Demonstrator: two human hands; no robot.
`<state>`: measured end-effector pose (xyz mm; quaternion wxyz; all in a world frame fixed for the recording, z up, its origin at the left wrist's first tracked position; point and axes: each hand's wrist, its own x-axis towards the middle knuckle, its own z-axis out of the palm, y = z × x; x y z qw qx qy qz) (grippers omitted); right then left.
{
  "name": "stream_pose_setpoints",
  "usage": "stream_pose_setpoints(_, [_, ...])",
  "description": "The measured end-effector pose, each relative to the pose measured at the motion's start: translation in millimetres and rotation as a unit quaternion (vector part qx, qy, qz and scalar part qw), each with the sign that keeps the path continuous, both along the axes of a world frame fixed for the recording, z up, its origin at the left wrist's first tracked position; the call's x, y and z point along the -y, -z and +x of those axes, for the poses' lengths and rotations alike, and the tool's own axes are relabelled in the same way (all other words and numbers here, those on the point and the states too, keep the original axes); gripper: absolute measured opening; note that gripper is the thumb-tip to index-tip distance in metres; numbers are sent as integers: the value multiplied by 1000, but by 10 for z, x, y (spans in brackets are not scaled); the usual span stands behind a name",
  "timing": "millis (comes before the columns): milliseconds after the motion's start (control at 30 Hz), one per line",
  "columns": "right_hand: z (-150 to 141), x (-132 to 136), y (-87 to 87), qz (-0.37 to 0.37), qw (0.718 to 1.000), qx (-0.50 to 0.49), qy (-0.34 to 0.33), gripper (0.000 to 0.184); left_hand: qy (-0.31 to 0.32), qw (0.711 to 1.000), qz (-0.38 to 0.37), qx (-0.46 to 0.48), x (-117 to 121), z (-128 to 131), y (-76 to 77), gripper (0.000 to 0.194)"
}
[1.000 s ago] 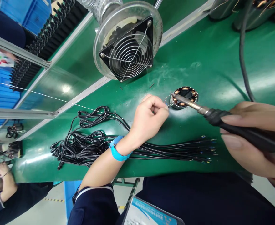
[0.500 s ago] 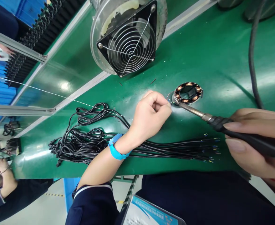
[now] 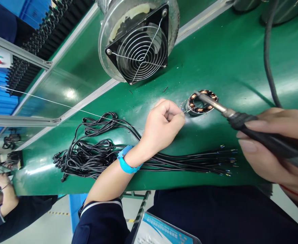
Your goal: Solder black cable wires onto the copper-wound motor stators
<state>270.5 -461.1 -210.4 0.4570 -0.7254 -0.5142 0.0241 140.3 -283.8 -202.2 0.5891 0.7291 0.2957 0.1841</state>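
My left hand (image 3: 165, 118) is closed in a pinch at the left side of a motor stator (image 3: 202, 101), a ring with copper windings that lies on the green bench. From the fingertips a short end of thin solder wire reaches toward the ring. The solder wire (image 3: 87, 111) runs in from the far left and passes behind my wrist. Fine coloured leads (image 3: 183, 104) show beside the pinch, partly hidden by the fingers. My right hand (image 3: 273, 145) grips a soldering iron (image 3: 242, 122) by its black handle. Its blurred tip is over the stator, apart from my left fingers.
Black cables (image 3: 87, 156) with stripped coloured ends lie in a bundle under my left forearm. A fan with a wire guard (image 3: 142, 59) stands behind the hands. The iron's cord (image 3: 268, 54) hangs at the right. A co-worker's hand (image 3: 1, 181) is at far left.
My right hand has lifted the soldering iron away from the leads at the ring's left edge; the tip is now higher, over the stator. My left hand has stayed in place.
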Motion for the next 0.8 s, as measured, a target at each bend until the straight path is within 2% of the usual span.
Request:
stream_pose_setpoints(67, [19, -66, -35, 2, 999, 40, -23, 18, 0, 1000, -4, 2, -1, -3, -3, 20])
stream_pose_setpoints(167, [29, -188, -136, -42, 995, 89, -20, 32, -3, 1000, -17, 4, -4, -5, -6, 19])
stream_pose_setpoints(300, [28, -347, -233, -58, 995, 78, 6, 33, -8, 1000, -25, -1, -9, 3, -13, 19])
stream_pose_setpoints(400, [38, -423, -151, -41, 996, 73, 3, 34, -9, 1000, -19, -4, -8, 5, -20, 19])
stream_pose_setpoints(567, [39, -449, 42, -2, 997, 65, -30, 54, -8, 1000, -24, -7, -7, 4, -23, 18])
stream_pose_setpoints(800, [-17, -442, 34, 1, 998, 51, -48, 56, -11, 1000, -4, -18, -14, 12, -31, 19])
